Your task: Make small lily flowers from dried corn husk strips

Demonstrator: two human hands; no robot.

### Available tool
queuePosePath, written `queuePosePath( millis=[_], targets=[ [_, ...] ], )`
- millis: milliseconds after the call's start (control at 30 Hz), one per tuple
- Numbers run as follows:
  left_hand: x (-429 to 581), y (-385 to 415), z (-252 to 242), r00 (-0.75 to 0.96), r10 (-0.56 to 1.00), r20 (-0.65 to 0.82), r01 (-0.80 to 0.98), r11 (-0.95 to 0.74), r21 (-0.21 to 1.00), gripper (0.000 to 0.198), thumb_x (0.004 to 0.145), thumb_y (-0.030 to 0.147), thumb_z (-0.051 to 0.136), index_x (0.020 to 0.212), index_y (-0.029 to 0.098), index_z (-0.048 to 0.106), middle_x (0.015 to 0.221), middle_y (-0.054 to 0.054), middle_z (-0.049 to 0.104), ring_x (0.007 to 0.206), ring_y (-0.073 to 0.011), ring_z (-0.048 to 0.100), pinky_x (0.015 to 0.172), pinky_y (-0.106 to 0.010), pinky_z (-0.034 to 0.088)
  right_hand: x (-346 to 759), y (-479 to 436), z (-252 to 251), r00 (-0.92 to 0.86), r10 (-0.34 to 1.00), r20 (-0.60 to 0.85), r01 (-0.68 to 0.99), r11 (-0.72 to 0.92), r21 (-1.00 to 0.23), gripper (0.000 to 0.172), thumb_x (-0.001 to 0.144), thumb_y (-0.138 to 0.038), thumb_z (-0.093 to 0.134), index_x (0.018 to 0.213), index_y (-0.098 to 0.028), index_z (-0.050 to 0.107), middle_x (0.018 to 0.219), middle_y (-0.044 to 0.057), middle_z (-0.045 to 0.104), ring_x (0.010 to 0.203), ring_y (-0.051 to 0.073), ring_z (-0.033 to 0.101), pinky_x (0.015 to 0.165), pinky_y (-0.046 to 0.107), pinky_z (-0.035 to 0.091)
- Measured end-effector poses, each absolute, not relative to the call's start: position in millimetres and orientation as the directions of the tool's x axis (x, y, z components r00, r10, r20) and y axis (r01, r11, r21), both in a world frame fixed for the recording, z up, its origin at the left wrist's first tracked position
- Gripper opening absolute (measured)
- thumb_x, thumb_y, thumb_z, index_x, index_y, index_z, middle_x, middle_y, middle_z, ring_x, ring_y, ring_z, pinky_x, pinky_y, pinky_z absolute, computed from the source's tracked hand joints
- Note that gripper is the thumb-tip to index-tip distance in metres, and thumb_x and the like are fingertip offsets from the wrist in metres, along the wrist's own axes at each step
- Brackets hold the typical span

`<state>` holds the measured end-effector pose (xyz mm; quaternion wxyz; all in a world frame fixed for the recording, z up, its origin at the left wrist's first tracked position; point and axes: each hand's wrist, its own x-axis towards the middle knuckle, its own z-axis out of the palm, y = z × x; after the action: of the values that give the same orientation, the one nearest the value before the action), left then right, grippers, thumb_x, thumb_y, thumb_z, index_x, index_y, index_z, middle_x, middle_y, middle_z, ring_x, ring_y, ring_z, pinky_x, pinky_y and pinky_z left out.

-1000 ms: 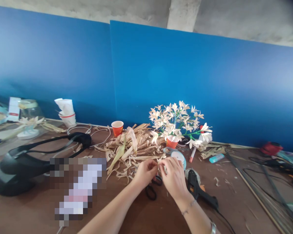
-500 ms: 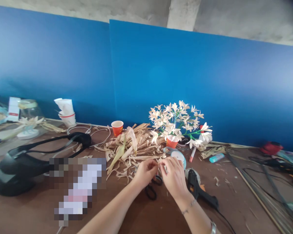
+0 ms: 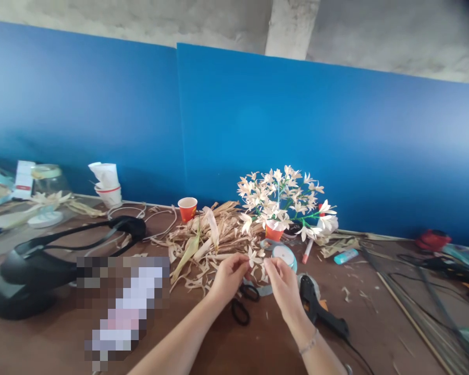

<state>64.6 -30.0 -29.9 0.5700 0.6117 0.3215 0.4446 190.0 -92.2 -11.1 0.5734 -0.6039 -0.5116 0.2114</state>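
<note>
Between the fingertips of my left hand (image 3: 230,277) is a small pale husk flower (image 3: 252,257), its petals facing up. My right hand (image 3: 284,284) is beside it on the right, thumb and fingers pinched together; whatever sits in that pinch is too small to make out. Black-handled scissors (image 3: 241,311) lie on the table just under my left hand, their blades partly hidden. Behind my hands spreads a heap of dry corn husks (image 3: 203,234). A bunch of similar white flowers (image 3: 281,195) on green stems stands in a red paper cup (image 3: 273,232).
A black glue gun (image 3: 322,310) lies right of my right hand, near a roll of ribbon (image 3: 284,254). Another red cup (image 3: 187,209) stands behind the husks. A black strapped object (image 3: 31,276) and a blurred-out item (image 3: 128,302) lie left. Long thin sticks (image 3: 410,312) lie right.
My hands have drawn apart, the right one moving rightward. The small flower now shows at my left fingertips, and more of the scissors is visible.
</note>
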Motion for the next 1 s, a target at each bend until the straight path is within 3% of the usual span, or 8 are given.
queuePosePath(
  millis=[133, 267, 433, 600, 800, 1000],
  targets=[
    [65.5, -32.2, -30.6, 0.412, 0.881, 0.233, -0.124, -0.199, 0.972, 0.019, 0.072, 0.032, 0.056, 0.075, 0.014, 0.059, 0.054, 0.002, 0.056, 0.048, -0.0093, 0.051, 0.047, -0.019, 0.039, 186.3, -89.9, -10.2, 0.386, 0.912, 0.143, 0.089, 0.117, -0.989, 0.027, 0.071, -0.038, 0.055, 0.055, -0.017, 0.050, 0.050, -0.004, 0.042, 0.050, 0.010, 0.039, 0.050, 0.023, 0.031],
    [67.5, -30.8, -37.9, 0.468, 0.846, 0.255, -0.153, -0.207, 0.966, 0.017, 0.071, 0.029, 0.058, 0.078, 0.013, 0.059, 0.065, -0.002, 0.062, 0.057, -0.0124, 0.057, 0.056, -0.023, 0.045, 185.3, -90.9, -9.1, 0.370, 0.926, 0.077, -0.005, 0.085, -0.996, 0.021, 0.068, -0.033, 0.058, 0.057, -0.016, 0.053, 0.049, -0.005, 0.044, 0.050, 0.009, 0.038, 0.051, 0.022, 0.032],
    [64.9, -31.1, -35.5, 0.378, 0.860, 0.343, -0.006, -0.368, 0.930, 0.020, 0.068, 0.023, 0.060, 0.086, 0.015, 0.061, 0.081, -0.005, 0.062, 0.070, -0.0146, 0.056, 0.060, -0.023, 0.044, 188.5, -90.7, -15.6, 0.329, 0.934, 0.142, 0.073, 0.125, -0.990, 0.021, 0.071, -0.032, 0.056, 0.059, -0.016, 0.052, 0.051, -0.004, 0.043, 0.050, 0.009, 0.037, 0.050, 0.022, 0.031],
    [61.1, -31.7, -28.8, 0.343, 0.808, 0.479, 0.063, -0.528, 0.847, 0.003, 0.067, 0.015, 0.059, 0.070, 0.016, 0.060, 0.077, -0.003, 0.059, 0.075, -0.0145, 0.053, 0.069, -0.024, 0.041, 189.5, -90.5, -20.5, 0.293, 0.933, 0.211, 0.177, 0.163, -0.970, 0.022, 0.073, -0.033, 0.055, 0.060, -0.016, 0.050, 0.053, -0.003, 0.045, 0.051, 0.010, 0.039, 0.049, 0.022, 0.032],
    [60.0, -32.7, -27.6, 0.346, 0.799, 0.491, 0.010, -0.526, 0.850, 0.006, 0.066, 0.010, 0.057, 0.068, 0.015, 0.056, 0.074, -0.001, 0.056, 0.072, -0.0124, 0.051, 0.065, -0.021, 0.039, 188.0, -93.3, -14.3, 0.281, 0.919, 0.277, 0.288, 0.195, -0.938, 0.024, 0.074, -0.035, 0.055, 0.060, -0.016, 0.050, 0.055, -0.002, 0.047, 0.052, 0.010, 0.040, 0.050, 0.021, 0.033],
    [58.9, -34.1, -24.7, 0.333, 0.785, 0.523, -0.038, -0.544, 0.839, 0.005, 0.068, 0.016, 0.059, 0.065, 0.015, 0.055, 0.071, -0.001, 0.054, 0.067, -0.0115, 0.049, 0.060, -0.020, 0.037, 186.0, -96.5, -6.9, 0.270, 0.925, 0.266, 0.255, 0.198, -0.947, 0.026, 0.073, -0.037, 0.056, 0.059, -0.017, 0.049, 0.053, -0.003, 0.046, 0.050, 0.009, 0.039, 0.049, 0.021, 0.033]
  ],
)
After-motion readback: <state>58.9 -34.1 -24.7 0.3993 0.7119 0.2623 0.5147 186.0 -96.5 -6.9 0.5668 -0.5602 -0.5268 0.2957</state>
